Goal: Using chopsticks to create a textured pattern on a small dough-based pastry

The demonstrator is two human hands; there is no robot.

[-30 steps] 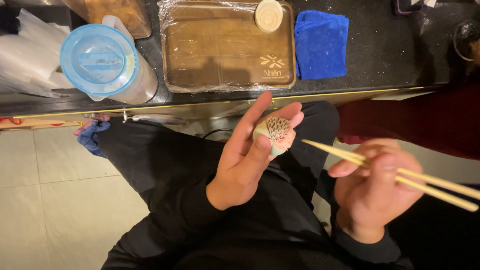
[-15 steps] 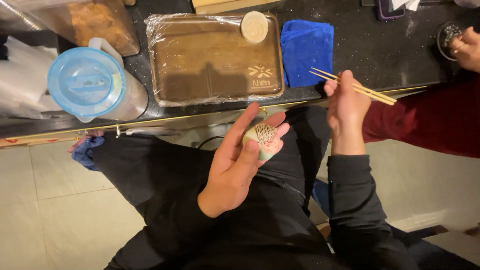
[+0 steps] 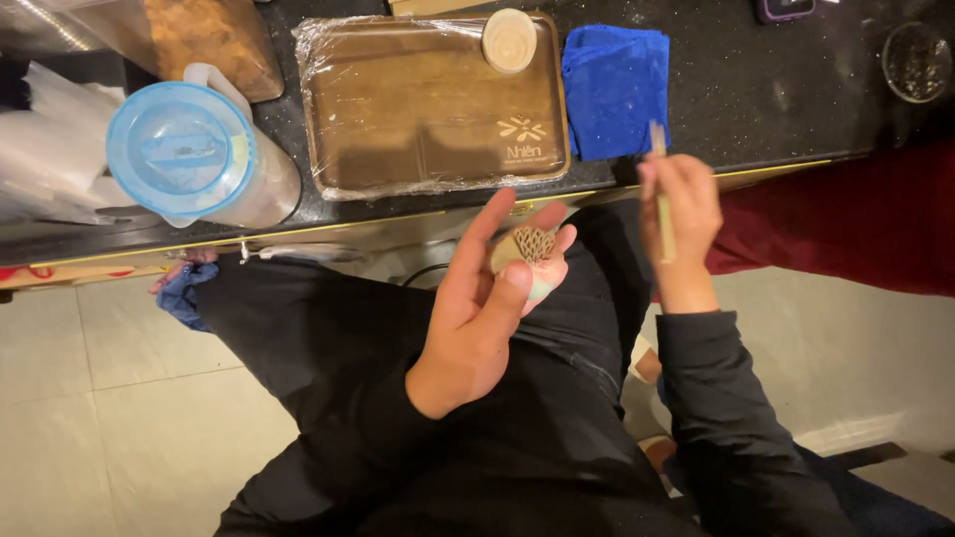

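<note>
The left hand [image 3: 487,308] is hiding most of the small patterned object [image 3: 532,249] (its lower side); the top edge is cropping the container of brown food [image 3: 204,35].

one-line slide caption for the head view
Left hand cradles a small patterned rice ball while the right hand lifts chopsticks toward a film-wrapped wooden tray.

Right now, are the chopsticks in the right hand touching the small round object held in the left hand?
Apart. The head view shows the chopsticks upright in the right hand, with dark clothing visible between them and the small round object in the left hand.
</note>
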